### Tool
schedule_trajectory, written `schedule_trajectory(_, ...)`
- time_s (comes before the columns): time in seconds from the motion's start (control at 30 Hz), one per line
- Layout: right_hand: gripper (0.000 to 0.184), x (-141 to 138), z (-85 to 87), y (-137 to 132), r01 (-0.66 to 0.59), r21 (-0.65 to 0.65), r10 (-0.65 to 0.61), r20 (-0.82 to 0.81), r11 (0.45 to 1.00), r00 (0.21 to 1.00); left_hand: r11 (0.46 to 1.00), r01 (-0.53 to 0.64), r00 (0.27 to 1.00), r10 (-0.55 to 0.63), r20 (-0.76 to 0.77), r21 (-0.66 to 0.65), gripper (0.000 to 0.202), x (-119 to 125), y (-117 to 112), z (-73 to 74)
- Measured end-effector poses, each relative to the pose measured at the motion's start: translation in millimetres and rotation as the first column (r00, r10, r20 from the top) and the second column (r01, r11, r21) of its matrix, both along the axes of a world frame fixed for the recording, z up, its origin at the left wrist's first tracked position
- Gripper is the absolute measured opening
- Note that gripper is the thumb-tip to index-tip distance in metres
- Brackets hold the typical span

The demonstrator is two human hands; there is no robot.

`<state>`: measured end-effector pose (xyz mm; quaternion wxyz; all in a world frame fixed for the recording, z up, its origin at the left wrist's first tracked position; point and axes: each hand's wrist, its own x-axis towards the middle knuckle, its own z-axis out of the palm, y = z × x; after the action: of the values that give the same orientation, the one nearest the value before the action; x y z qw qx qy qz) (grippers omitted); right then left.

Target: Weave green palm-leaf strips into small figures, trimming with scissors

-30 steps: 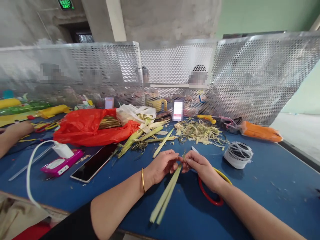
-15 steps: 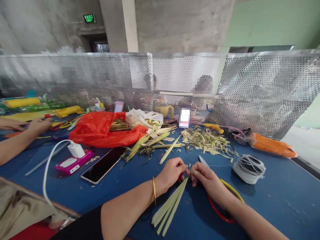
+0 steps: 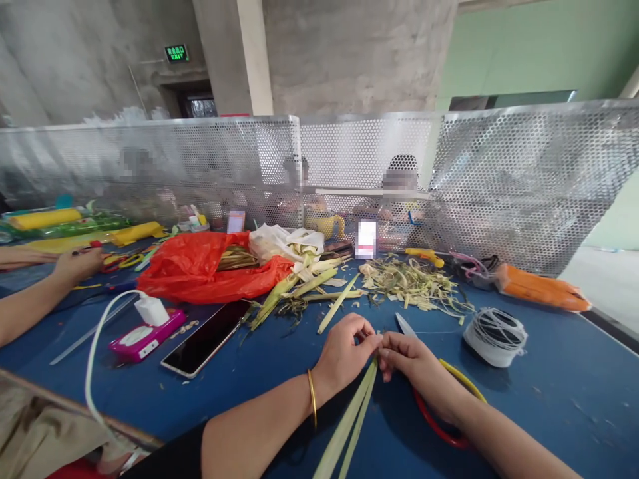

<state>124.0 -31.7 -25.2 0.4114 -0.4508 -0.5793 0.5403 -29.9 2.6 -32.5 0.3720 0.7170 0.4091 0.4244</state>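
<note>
Pale green husk strips [image 3: 349, 420] run down from my fingertips toward the bottom edge, bunched at their upper end. My left hand [image 3: 347, 349], with a gold bangle at the wrist, pinches that bunched end between thumb and forefinger. Touching it from the right, my right hand [image 3: 405, 354] also has its fingers closed at the tip of the strips. The exact grip is partly hidden by the fingers. Scissors [image 3: 407, 324] with red and yellow handles lie under my right forearm. A thin thread stretches from the white cord spool [image 3: 495, 338] toward my right hand.
Husk scraps [image 3: 417, 285] lie beyond my hands, beside a red plastic bag [image 3: 174, 266] and loose husks. A phone [image 3: 204, 342] and a purple power strip [image 3: 147, 336] are at left, near a co-worker's hand [image 3: 77, 265]. Perforated metal panels [image 3: 369, 150] stand behind.
The strips have swung closer together and extend lower, past the bottom edge. My left thumb and forefinger have pressed together at their top. The view has tilted slightly upward.
</note>
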Motion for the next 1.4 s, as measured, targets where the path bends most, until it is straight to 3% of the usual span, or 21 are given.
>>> schedule_trajectory(0.1,0.028,2.1,-2.3,2.7,0.066,0.048,-0.065,-0.020,0.997,0.998,0.992,-0.007,0.998,0.016,0.066,-0.126,0.018,1.2,-1.7,0.0)
schedule_trajectory(0.17,0.027,4.0,-2.5,4.6,0.132,0.086,-0.129,-0.042,0.987,0.991,0.933,0.069,0.988,-0.015,0.154,-0.353,0.032,2.1,-3.9,0.7)
schedule_trajectory(0.23,0.028,5.5,-1.3,5.4,0.186,0.108,-0.179,-0.070,0.977,0.981,0.769,0.253,0.953,-0.095,0.286,-0.587,0.043,3.0,-6.5,2.0)
schedule_trajectory(0.3,0.028,6.4,0.8,5.1,0.213,0.124,-0.203,-0.089,0.969,0.975,0.589,0.415,0.899,-0.148,0.412,-0.693,0.045,3.3,-8.5,3.5)
schedule_trajectory(0.37,0.028,6.7,2.4,4.6,0.225,0.154,-0.213,-0.092,0.962,0.973,0.522,0.478,0.868,-0.153,0.473,-0.707,0.040,2.8,-8.7,5.0)
schedule_trajectory(0.53,0.025,8.6,-0.7,5.0,0.199,0.314,-0.217,0.022,0.928,0.976,0.564,0.446,0.866,-0.077,0.494,-0.695,0.025,-1.6,-2.9,8.4)
schedule_trajectory(0.77,0.018,8.4,-1.9,-2.7,-0.019,0.506,-0.191,0.359,0.862,0.914,0.636,0.386,0.884,-0.048,0.465,-0.668,0.043,-6.5,-0.9,12.9)
schedule_trajectory(0.93,0.020,5.2,1.7,-6.7,-0.162,0.561,-0.149,0.467,0.812,0.872,0.679,0.316,0.910,-0.018,0.414,-0.663,0.046,-3.5,-0.7,12.0)
schedule_trajectory(1.03,0.015,6.1,8.4,-8.6,-0.238,0.523,-0.107,0.546,0.819,0.831,0.705,0.265,0.918,0.023,0.395,-0.658,0.042,-3.8,1.0,12.9)
schedule_trajectory(1.1,0.020,11.9,16.6,-11.8,-0.207,0.470,-0.174,0.646,0.858,0.743,0.730,0.223,0.921,0.060,0.385,-0.646,0.039,-6.4,2.9,14.8)
schedule_trajectory(1.13,0.026,16.8,21.1,-14.0,-0.175,0.439,-0.229,0.722,0.881,0.653,0.747,0.193,0.923,0.081,0.375,-0.636,0.038,-8.4,4.0,16.1)
schedule_trajectory(1.2,0.028,29.9,28.8,-19.3,-0.111,0.363,-0.301,0.878,0.925,0.371,0.786,0.121,0.931,0.122,0.344,-0.607,0.033,-12.7,6.6,18.8)
schedule_trajectory(1.23,0.026,37.0,31.2,-21.9,-0.087,0.300,-0.274,0.935,0.950,0.225,0.807,0.083,0.935,0.140,0.326,-0.585,0.031,-14.6,8.0,20.0)
schedule_trajectory(1.27,0.027,43.6,32.6,-24.3,-0.055,0.219,-0.210,0.968,0.974,0.134,0.828,0.047,0.938,0.155,0.310,-0.559,0.029,-16.3,9.4,21.1)
schedule_trajectory(1.3,0.029,49.0,32.7,-26.1,-0.046,0.136,-0.131,0.986,0.990,0.098,0.848,0.014,0.940,0.169,0.295,-0.530,0.028,-17.4,10.8,22.0)
schedule_trajectory(1.4,0.042,54.1,27.6,-27.4,-0.041,0.017,-0.013,0.996,0.999,0.089,0.889,-0.068,0.945,0.203,0.257,-0.453,0.028,-17.9,15.2,23.1)
